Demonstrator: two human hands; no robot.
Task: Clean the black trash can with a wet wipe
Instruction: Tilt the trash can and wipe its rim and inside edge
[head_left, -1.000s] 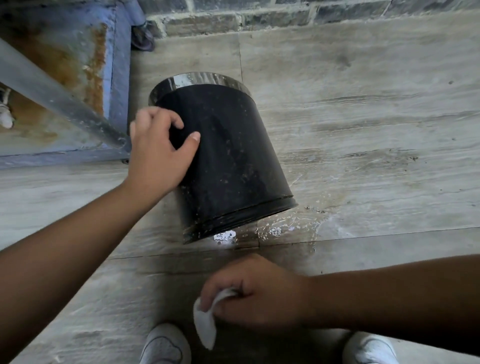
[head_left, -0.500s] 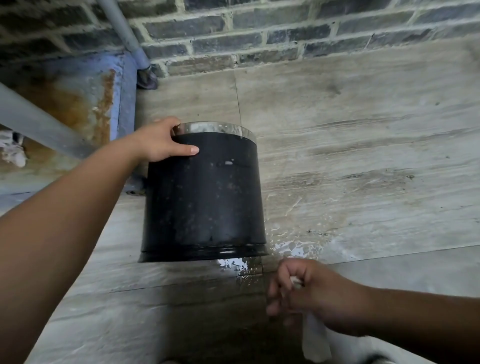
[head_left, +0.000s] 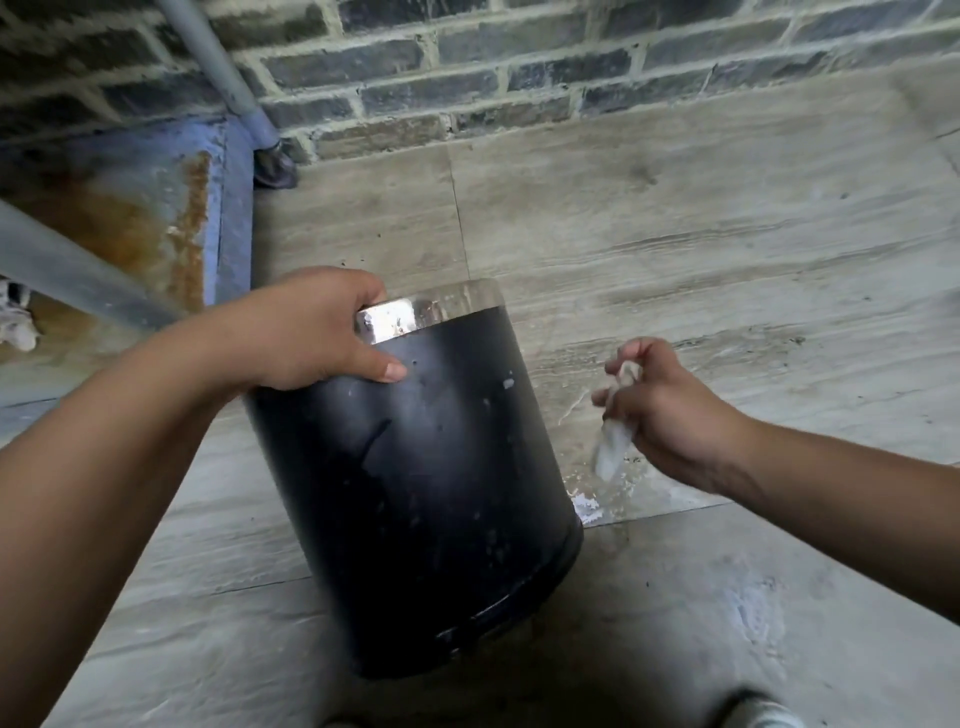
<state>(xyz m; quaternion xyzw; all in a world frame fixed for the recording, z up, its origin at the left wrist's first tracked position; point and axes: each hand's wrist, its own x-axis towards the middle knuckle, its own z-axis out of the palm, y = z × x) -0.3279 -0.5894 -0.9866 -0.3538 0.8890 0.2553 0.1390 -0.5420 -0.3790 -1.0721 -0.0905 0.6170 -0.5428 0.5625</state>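
The black trash can (head_left: 415, 499) sits tilted on the tiled floor (head_left: 701, 249), speckled with pale spots. My left hand (head_left: 311, 332) grips its shiny rim (head_left: 431, 306). My right hand (head_left: 660, 410), just beside it, is closed around what looks like the wet wipe (head_left: 613, 447), blurred.

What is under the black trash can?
The black trash can is tilted, held at its shiny rim by the left hand. Around its base you see wet floor tile and a white patch. The spot directly underneath is hidden.
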